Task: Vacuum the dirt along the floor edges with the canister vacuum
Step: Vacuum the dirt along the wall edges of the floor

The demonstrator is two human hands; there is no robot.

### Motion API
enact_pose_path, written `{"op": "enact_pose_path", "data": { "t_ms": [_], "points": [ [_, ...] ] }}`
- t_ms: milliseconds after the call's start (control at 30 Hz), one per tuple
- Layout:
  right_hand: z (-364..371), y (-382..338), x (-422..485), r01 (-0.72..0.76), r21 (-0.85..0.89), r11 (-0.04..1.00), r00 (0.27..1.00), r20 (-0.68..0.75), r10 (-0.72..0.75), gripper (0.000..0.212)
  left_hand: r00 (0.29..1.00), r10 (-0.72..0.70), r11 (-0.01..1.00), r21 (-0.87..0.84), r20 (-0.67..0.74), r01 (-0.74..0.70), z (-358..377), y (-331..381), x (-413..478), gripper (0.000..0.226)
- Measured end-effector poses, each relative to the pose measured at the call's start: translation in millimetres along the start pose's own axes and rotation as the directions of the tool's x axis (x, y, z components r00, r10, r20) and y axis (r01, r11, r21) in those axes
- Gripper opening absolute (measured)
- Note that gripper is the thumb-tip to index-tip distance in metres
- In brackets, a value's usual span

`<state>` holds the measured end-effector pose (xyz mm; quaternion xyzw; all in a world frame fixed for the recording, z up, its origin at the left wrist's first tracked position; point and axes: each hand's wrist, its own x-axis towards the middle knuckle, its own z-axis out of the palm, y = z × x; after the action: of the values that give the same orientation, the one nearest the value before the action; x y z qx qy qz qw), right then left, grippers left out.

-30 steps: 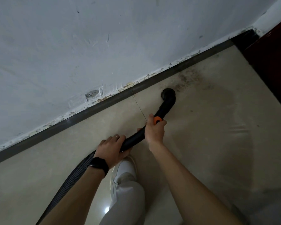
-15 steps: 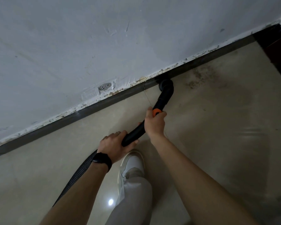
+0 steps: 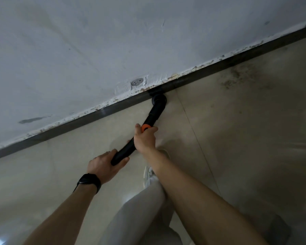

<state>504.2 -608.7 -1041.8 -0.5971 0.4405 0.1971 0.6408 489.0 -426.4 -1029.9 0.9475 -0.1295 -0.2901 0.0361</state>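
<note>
A black vacuum wand (image 3: 155, 114) with an orange ring (image 3: 145, 127) points up and right to the floor edge. Its round nozzle (image 3: 159, 99) sits against the dark baseboard (image 3: 219, 65). My right hand (image 3: 145, 138) grips the wand just below the orange ring. My left hand (image 3: 104, 166) grips the wand's lower end, a black watch on its wrist. The hose is hidden behind my left arm. A dark dirt patch (image 3: 240, 75) stains the beige floor by the baseboard to the right of the nozzle.
A white scuffed wall (image 3: 113, 41) rises above the baseboard, with a small round metal fitting (image 3: 137, 82) just left of the nozzle. My leg in light trousers (image 3: 140, 209) and a white shoe (image 3: 148, 175) stand below the hands. Beige tiles (image 3: 254, 147) stretch right.
The nozzle has travelled from the open tile up to the baseboard and left along it, away from the dirt patch. Both hands keep their grip on the wand.
</note>
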Motion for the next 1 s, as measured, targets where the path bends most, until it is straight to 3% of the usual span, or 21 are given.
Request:
{"op": "enact_pose_path", "data": {
  "t_ms": [333, 500, 667, 833, 1000],
  "points": [
    [24, -3, -24, -0.101, -0.011, 0.995, 0.949, 0.299, 0.099, 0.095, 0.993, -0.111, 0.993, 0.051, 0.037, 0.109, -8, -27, -44, 0.044],
    [-3, 3, -16, -0.035, -0.084, 0.996, 0.992, 0.12, 0.045, 0.074, 0.999, -0.018, 0.995, 0.1, 0.05, 0.013, -9, 1, -28, 0.047],
    [-71, 9, -5, -0.051, 0.01, 0.999, 0.988, -0.142, 0.052, 0.062, 0.974, 0.201, 0.962, 0.167, 0.106, -0.216, -6, 58, 19, 0.057],
    [-132, 17, 0, -0.076, 0.215, 0.974, 0.933, -0.33, 0.146, 0.064, 0.869, 0.468, 0.838, 0.231, 0.163, -0.494, -5, 116, 63, 0.072],
    [-167, 25, 3, -0.069, 0.389, 0.919, 0.898, -0.376, 0.227, 0.064, 0.781, 0.597, 0.745, 0.236, 0.182, -0.624, 5, 153, 80, 0.073]
  ]
}}
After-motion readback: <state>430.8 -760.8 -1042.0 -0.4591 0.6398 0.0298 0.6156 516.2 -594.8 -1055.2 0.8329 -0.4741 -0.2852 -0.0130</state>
